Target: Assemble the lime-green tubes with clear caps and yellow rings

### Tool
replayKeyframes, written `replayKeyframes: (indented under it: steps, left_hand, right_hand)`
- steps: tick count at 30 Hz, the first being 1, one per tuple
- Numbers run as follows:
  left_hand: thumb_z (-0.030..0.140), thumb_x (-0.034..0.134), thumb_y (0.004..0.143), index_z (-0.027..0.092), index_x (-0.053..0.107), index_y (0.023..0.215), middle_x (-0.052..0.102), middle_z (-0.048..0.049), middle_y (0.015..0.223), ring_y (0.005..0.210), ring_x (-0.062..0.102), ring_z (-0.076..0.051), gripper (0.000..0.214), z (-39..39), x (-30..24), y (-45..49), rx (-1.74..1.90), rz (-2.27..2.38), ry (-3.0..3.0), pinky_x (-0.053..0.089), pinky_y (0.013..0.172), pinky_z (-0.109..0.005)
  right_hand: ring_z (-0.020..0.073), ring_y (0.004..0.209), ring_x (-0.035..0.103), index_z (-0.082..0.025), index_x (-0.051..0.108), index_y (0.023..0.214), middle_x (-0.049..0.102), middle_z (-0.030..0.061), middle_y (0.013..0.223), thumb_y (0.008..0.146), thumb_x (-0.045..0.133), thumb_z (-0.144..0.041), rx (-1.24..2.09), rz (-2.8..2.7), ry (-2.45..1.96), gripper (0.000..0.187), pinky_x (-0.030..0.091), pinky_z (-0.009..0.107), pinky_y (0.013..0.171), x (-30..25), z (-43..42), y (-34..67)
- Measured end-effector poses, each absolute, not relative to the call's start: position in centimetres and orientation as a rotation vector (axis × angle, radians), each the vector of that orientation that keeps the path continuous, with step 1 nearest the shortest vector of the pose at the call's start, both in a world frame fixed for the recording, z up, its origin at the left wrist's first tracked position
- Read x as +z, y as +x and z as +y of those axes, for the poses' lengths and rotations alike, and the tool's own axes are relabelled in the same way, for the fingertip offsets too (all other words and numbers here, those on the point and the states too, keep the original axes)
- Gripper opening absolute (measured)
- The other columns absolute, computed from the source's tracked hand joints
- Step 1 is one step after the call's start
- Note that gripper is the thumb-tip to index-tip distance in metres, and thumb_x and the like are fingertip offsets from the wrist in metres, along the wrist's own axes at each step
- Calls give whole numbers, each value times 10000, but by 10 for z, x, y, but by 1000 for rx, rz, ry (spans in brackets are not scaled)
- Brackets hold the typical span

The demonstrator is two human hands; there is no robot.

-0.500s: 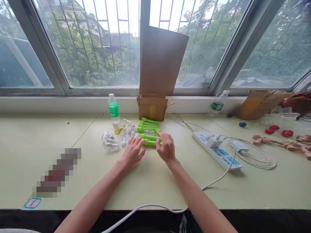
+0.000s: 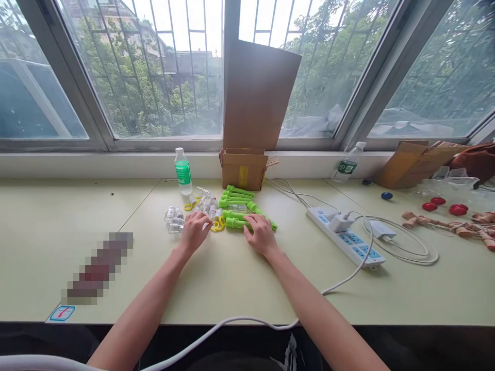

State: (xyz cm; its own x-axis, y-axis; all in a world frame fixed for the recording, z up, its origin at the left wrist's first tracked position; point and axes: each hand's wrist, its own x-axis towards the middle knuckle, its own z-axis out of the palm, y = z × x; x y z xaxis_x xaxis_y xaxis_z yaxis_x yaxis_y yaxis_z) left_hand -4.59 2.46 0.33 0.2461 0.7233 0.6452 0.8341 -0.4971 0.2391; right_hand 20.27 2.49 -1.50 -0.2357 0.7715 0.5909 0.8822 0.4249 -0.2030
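Observation:
Several bright green plastic tubes (image 2: 236, 198) lie in a heap on the pale table (image 2: 247, 278), in front of a small cardboard box (image 2: 243, 169). Small clear vials (image 2: 175, 220) and yellow rings (image 2: 218, 224) are scattered to their left. My left hand (image 2: 194, 232) rests palm down on the vials, its fingers curled over something I cannot make out. My right hand (image 2: 260, 235) lies on the nearest green tube (image 2: 234, 223), fingers bent over it.
A green-labelled water bottle (image 2: 183, 171) stands behind the vials. A white power strip (image 2: 345, 237) with chargers and cables lies to the right. Red caps (image 2: 457, 209), wooden pieces and another cardboard box (image 2: 413, 162) are at far right. A white cable (image 2: 216, 330) crosses the front edge.
My left hand has shifted left onto the vials. My right hand has slid slightly toward me along the green tubes. One green tube now lies angled out to the right.

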Motion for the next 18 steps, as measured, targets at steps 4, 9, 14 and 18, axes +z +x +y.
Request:
replayKeyframes:
  steps: [4, 9, 14, 18]
  left_hand:
    - [227, 584, 817, 212, 626, 773, 631, -28, 833, 858, 576, -206, 63, 24, 5, -46, -1091, -1533, -2360, 426, 790, -360]
    - [278, 565, 830, 224, 619, 901, 638, -46, 957, 936, 565, -231, 103, 23, 2, -39, -1042, -1538, -2360, 431, 829, -388]
    - [300, 520, 857, 235, 592, 1043, 615, -53, 1085, 1010, 546, -222, 209, 22, -1, -35, -1025, -1466, -2404, 413, 924, -394]
    - [308, 498, 862, 249, 559, 1148, 548, -76, 1215, 1125, 493, -246, 298, 20, -2, -30, -919, -1480, -2373, 377, 990, -427]
  right_hand:
    - [241, 1005, 520, -184, 618, 1106, 618, 92, 1094, 822, 515, -256, -216, -2089, -1371, 311, 370, 378, 863, -16, 25, 203]
    - [236, 1004, 525, -182, 620, 1089, 621, 87, 1082, 817, 527, -255, -204, -2107, -1364, 296, 369, 378, 855, -17, 26, 205]
    - [240, 1004, 523, -183, 618, 1086, 626, 89, 1067, 815, 524, -253, -191, -2132, -1369, 295, 370, 381, 849, -18, 27, 207]
    - [241, 996, 522, -185, 606, 1111, 625, 96, 1065, 812, 517, -244, -186, -2146, -1385, 317, 371, 382, 845, -18, 26, 207]
